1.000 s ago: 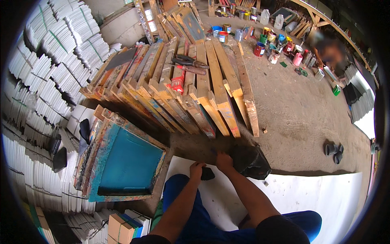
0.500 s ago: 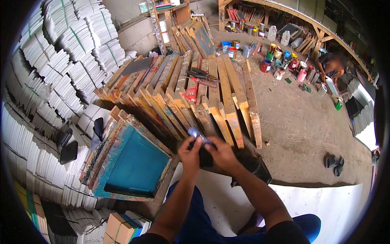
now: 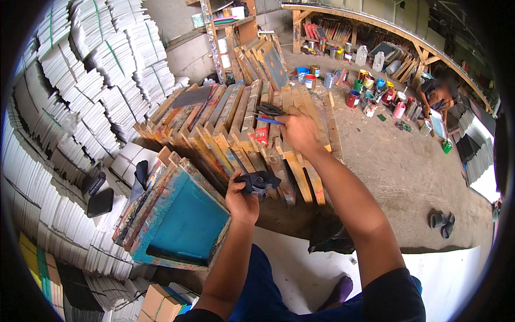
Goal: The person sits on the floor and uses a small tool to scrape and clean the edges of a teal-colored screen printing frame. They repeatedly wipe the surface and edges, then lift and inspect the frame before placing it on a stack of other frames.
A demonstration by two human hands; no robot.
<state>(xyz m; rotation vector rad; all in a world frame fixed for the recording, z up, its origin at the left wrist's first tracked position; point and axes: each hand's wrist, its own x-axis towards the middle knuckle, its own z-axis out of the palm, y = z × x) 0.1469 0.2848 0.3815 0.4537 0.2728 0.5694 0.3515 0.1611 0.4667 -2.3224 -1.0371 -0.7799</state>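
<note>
My left hand (image 3: 242, 201) is closed around a crumpled dark cloth (image 3: 259, 182), beside the blue-screened frame. My right hand (image 3: 300, 129) reaches out over a row of upright wooden frames (image 3: 230, 104). Its fingers are closed on a slim blue pen-like thing (image 3: 270, 121) that pokes out to the left. Just beyond those fingertips lies a dark-handled hand tool (image 3: 270, 109), partly covered by the hand. A red packet (image 3: 261, 136) rests on the frames below it. The screen frame (image 3: 185, 217) with a teal mesh leans to the left of my left forearm.
Tall stacks of white sheets (image 3: 107, 70) fill the left side. Paint cans (image 3: 352, 99) and jugs stand on the floor at the far right, near a crouching person (image 3: 439, 99). A white sheet (image 3: 445, 273) covers the floor near me; black sandals (image 3: 442, 222) lie beyond it.
My hands were together on a small shiny bluish thing. The right has since moved forward onto the frames; the left has drawn slightly left, holding the dark cloth.
</note>
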